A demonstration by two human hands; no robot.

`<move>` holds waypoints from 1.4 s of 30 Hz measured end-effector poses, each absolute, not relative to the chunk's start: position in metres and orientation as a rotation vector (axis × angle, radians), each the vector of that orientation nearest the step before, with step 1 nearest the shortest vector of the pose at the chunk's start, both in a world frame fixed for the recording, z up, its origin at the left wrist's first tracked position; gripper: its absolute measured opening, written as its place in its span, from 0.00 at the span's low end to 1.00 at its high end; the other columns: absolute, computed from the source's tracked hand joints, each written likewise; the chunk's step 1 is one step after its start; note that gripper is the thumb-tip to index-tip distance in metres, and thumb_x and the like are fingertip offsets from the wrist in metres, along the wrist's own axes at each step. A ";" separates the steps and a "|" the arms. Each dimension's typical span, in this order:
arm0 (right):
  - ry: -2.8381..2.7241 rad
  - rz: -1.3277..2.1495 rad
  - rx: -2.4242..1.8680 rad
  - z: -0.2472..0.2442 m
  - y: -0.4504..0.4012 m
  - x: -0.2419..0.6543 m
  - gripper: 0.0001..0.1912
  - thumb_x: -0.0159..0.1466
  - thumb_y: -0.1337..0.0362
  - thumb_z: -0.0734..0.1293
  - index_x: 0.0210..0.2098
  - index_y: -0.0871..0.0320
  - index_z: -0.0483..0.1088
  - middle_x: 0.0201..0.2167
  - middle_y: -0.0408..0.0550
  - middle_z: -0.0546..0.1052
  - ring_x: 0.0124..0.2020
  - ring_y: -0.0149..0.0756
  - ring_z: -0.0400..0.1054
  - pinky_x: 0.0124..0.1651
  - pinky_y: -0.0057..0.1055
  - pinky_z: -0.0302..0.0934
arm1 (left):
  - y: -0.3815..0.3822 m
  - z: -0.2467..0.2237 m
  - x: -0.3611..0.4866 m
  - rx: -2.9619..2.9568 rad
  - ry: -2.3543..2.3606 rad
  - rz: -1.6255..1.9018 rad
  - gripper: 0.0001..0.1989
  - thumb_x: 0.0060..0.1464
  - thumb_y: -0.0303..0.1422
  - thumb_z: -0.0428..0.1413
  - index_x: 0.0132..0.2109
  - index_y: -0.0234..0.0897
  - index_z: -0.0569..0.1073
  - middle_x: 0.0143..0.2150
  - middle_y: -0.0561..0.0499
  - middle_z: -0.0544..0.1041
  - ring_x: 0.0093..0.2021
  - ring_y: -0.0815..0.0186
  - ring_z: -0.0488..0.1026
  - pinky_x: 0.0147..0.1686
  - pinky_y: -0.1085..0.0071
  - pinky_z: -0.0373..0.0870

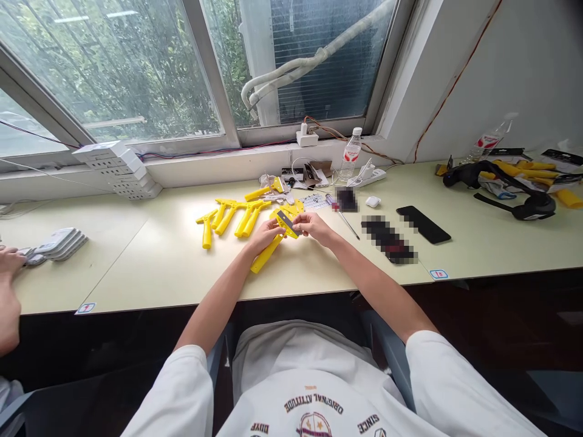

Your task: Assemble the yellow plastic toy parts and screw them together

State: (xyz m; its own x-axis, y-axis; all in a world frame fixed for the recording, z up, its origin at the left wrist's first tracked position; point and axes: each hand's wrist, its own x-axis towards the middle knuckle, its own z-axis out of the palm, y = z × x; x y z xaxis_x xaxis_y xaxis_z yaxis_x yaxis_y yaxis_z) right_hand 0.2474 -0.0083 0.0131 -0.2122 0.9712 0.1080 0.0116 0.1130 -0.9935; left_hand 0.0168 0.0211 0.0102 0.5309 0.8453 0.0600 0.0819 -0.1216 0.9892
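mostly hidden by fingers, a yellow plastic part [268,252] with a dark strip [285,222] sits gripped between the left hand [265,235] and right hand [314,227], near the bench's front edge [182,296]; pixelated blocks [389,240] rightward stay unreadable.

I report daylight entering through the window [113,73], throwing strong glare across the desk [155,243] beside the yellow plastic parts [246,221]. Shadow is deep below the desk edge. Wide-angle distortion bows the frame's edges; pixelated patches [389,240] obscure objects at right.
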 end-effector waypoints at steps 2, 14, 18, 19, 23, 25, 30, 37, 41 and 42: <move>-1.467 1.241 -1.056 0.015 -0.013 0.243 0.14 0.54 0.58 0.76 0.36 0.59 0.77 0.27 0.42 0.76 0.27 0.31 0.67 0.31 0.29 0.58 | 0.021 0.011 0.017 1.599 0.784 0.798 0.16 0.55 0.36 0.66 0.50 0.38 0.83 0.45 0.45 0.84 0.42 0.58 0.81 0.33 0.70 0.75; -1.504 1.160 -1.138 -0.004 -0.006 0.240 0.13 0.54 0.58 0.74 0.35 0.58 0.75 0.30 0.43 0.78 0.30 0.33 0.71 0.36 0.31 0.67 | 0.022 0.006 0.016 1.502 0.747 0.780 0.15 0.54 0.35 0.67 0.49 0.37 0.81 0.42 0.47 0.81 0.31 0.64 0.77 0.28 0.69 0.76; -1.469 1.186 -1.128 -0.004 -0.007 0.236 0.12 0.54 0.59 0.74 0.34 0.57 0.74 0.29 0.43 0.77 0.29 0.33 0.70 0.36 0.31 0.67 | 0.023 0.004 0.017 1.477 0.744 0.804 0.16 0.53 0.34 0.67 0.49 0.37 0.80 0.44 0.47 0.82 0.33 0.64 0.78 0.29 0.69 0.77; -1.462 1.178 -1.128 -0.005 -0.007 0.236 0.12 0.54 0.59 0.74 0.34 0.57 0.74 0.29 0.43 0.77 0.29 0.33 0.70 0.36 0.31 0.67 | 0.023 0.004 0.017 1.474 0.744 0.806 0.17 0.53 0.35 0.67 0.50 0.38 0.80 0.44 0.48 0.82 0.33 0.65 0.78 0.30 0.70 0.77; -1.462 1.160 -1.122 -0.008 -0.006 0.234 0.12 0.54 0.59 0.74 0.35 0.57 0.74 0.30 0.43 0.77 0.30 0.34 0.71 0.36 0.32 0.66 | 0.025 0.002 0.017 1.473 0.746 0.809 0.19 0.52 0.36 0.67 0.51 0.38 0.80 0.47 0.47 0.82 0.36 0.64 0.78 0.31 0.70 0.77; -1.454 1.162 -1.121 -0.009 -0.005 0.234 0.12 0.55 0.58 0.74 0.35 0.57 0.73 0.30 0.43 0.77 0.30 0.34 0.71 0.36 0.32 0.66 | 0.025 0.001 0.017 1.467 0.746 0.807 0.20 0.52 0.36 0.67 0.52 0.38 0.80 0.47 0.46 0.83 0.36 0.64 0.78 0.31 0.70 0.77; -1.494 1.144 -1.125 -0.008 -0.007 0.234 0.14 0.55 0.56 0.74 0.36 0.57 0.72 0.31 0.43 0.77 0.30 0.34 0.70 0.36 0.32 0.66 | 0.026 -0.001 0.016 1.479 0.761 0.808 0.18 0.52 0.36 0.67 0.51 0.37 0.80 0.48 0.46 0.83 0.36 0.63 0.78 0.31 0.70 0.78; -1.581 1.035 -1.177 -0.003 -0.012 0.231 0.13 0.58 0.55 0.72 0.36 0.56 0.72 0.31 0.43 0.77 0.31 0.35 0.71 0.36 0.32 0.65 | 0.029 -0.004 0.017 1.515 0.747 0.809 0.17 0.53 0.35 0.66 0.49 0.37 0.81 0.47 0.46 0.82 0.36 0.63 0.77 0.30 0.70 0.78; -1.642 0.991 -1.192 -0.002 -0.013 0.231 0.13 0.60 0.55 0.70 0.37 0.58 0.75 0.31 0.45 0.78 0.32 0.35 0.70 0.37 0.32 0.63 | 0.029 -0.005 0.017 1.518 0.760 0.809 0.17 0.53 0.35 0.66 0.50 0.37 0.81 0.47 0.46 0.82 0.36 0.63 0.77 0.30 0.70 0.78; -1.657 0.985 -1.199 -0.001 -0.014 0.231 0.13 0.60 0.55 0.70 0.37 0.58 0.76 0.31 0.45 0.78 0.31 0.35 0.70 0.37 0.32 0.63 | 0.029 -0.006 0.017 1.522 0.759 0.809 0.17 0.53 0.35 0.66 0.50 0.37 0.81 0.46 0.46 0.82 0.36 0.63 0.77 0.30 0.70 0.78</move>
State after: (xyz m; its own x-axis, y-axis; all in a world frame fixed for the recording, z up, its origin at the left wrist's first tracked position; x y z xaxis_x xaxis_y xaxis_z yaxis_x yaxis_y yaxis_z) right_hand 0.2310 -0.0135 -0.0015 -0.1855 0.9657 0.1820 0.3013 0.2321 -0.9248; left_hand 0.0167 0.0293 -0.0058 0.5464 0.8346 0.0705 0.0171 -0.0953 0.9953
